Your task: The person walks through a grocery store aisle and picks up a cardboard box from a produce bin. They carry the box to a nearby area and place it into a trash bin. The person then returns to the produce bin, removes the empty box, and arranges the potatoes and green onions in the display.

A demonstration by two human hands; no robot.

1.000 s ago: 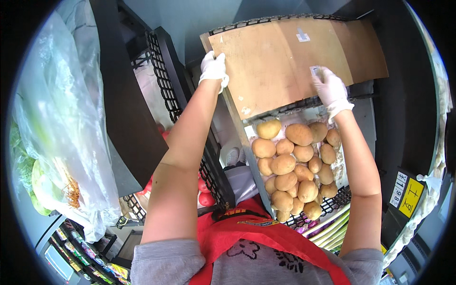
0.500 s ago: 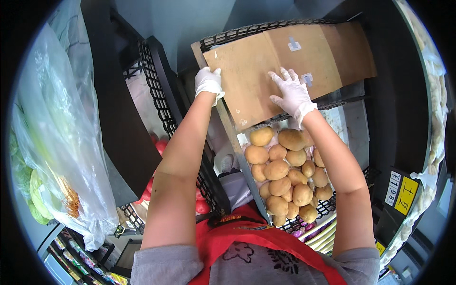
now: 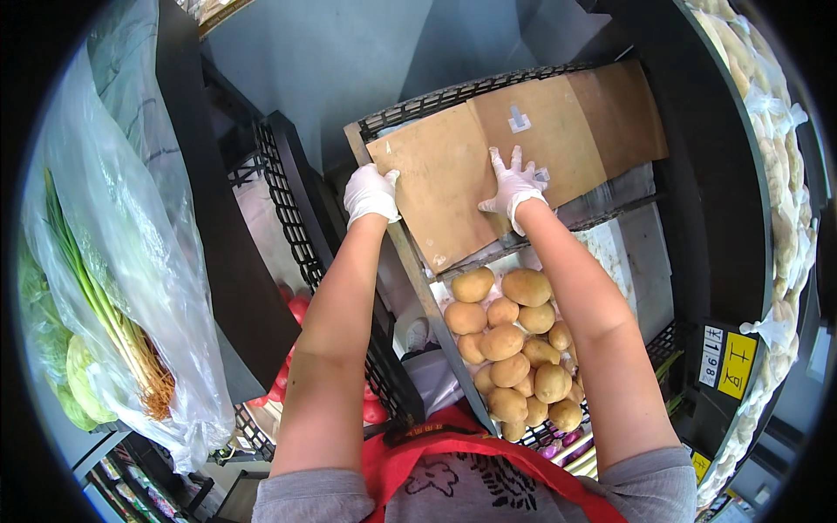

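Note:
Both my hands wear white gloves. My left hand (image 3: 372, 193) is closed over the wooden edge strip (image 3: 410, 248) at the left side of a black mesh crate (image 3: 462, 98), its thumb by the cardboard. Spread fingers of my right hand (image 3: 513, 188) press flat on a brown cardboard sheet (image 3: 436, 179), beside a small piece of tape. The sheet lies over the far part of the crate area, creased into panels. Just nearer than it, a pile of potatoes (image 3: 503, 342) rests on a pale liner, partly behind my right forearm.
To the left, a dark panel (image 3: 218, 200) stands beside clear bags (image 3: 131, 227) holding green onions and leafy greens. Red produce (image 3: 372, 411) sits in another black crate. On the right are a black shelf side (image 3: 724, 174), bagged pale produce (image 3: 776, 166) and a yellow label (image 3: 737, 364).
The view has shifted, so the crate and cardboard sit lower in it. My left hand keeps its hold on the edge; the fingers of my right hand are spread wider on the cardboard.

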